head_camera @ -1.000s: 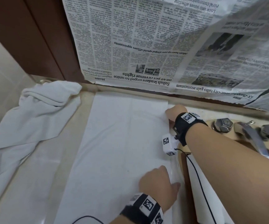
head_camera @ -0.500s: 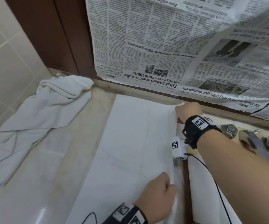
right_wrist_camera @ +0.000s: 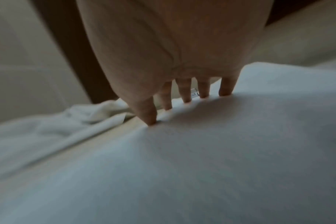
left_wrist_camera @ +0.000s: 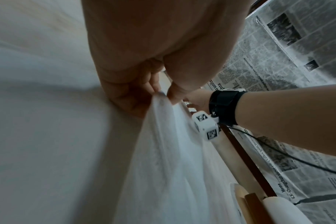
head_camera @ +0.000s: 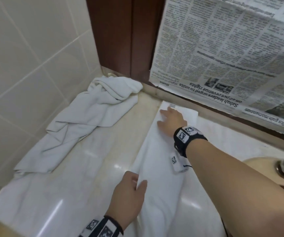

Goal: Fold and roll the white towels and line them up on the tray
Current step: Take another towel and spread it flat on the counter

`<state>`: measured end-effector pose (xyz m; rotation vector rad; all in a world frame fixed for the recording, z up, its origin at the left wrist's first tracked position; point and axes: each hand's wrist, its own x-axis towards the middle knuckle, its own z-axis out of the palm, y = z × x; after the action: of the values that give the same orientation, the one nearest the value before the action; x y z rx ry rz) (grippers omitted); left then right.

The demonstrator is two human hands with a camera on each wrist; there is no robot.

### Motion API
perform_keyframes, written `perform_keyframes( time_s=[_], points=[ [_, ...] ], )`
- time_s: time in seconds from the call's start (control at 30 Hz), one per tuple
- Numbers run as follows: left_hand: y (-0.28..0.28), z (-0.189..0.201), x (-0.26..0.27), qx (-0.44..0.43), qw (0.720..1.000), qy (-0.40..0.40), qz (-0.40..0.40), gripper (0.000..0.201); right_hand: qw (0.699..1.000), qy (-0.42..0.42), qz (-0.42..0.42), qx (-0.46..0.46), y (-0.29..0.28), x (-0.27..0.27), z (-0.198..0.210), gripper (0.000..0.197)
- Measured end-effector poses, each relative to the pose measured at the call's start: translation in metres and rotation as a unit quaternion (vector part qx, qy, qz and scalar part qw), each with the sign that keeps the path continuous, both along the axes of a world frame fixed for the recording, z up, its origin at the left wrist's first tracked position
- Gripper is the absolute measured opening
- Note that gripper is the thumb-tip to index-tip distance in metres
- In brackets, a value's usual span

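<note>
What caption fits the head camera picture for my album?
Left hand pinches the folded towel's edge, right hand presses its far end flat.

"Sabah leaders urged to unite" on newspaper (head_camera: 223,53)

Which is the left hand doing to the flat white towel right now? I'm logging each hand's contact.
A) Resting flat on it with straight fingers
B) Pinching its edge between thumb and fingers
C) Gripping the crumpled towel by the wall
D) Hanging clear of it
B: the left wrist view shows the left hand pinching the towel edge between thumb and fingers, while the right hand lies flat on it.
</note>
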<state>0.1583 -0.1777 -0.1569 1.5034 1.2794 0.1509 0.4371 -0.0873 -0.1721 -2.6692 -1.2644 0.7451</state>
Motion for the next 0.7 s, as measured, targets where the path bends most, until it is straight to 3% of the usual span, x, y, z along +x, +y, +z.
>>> perform_keyframes(
  time_s=[0.2, 0.37, 0.7],
  points=[
    [-0.015, -0.003, -0.022, -0.005, 0.999, -0.003, -0.05, 0.015, 0.995, -0.035, 0.08, -0.044, 0.0, 0.006, -0.008, 0.062],
    [-0.038, 0.005, -0.043, -0.049, 0.999, 0.011, -0.019, 0.02, 0.991, -0.064, 0.104, -0.05, 0.005, 0.008, -0.005, 0.064],
    [-0.092, 0.07, -0.131, -0.04, 0.998, 0.015, 0.041, 0.039, 0.989, -0.085, 0.117, -0.032, -0.002, 0.007, -0.007, 0.06]
  ],
)
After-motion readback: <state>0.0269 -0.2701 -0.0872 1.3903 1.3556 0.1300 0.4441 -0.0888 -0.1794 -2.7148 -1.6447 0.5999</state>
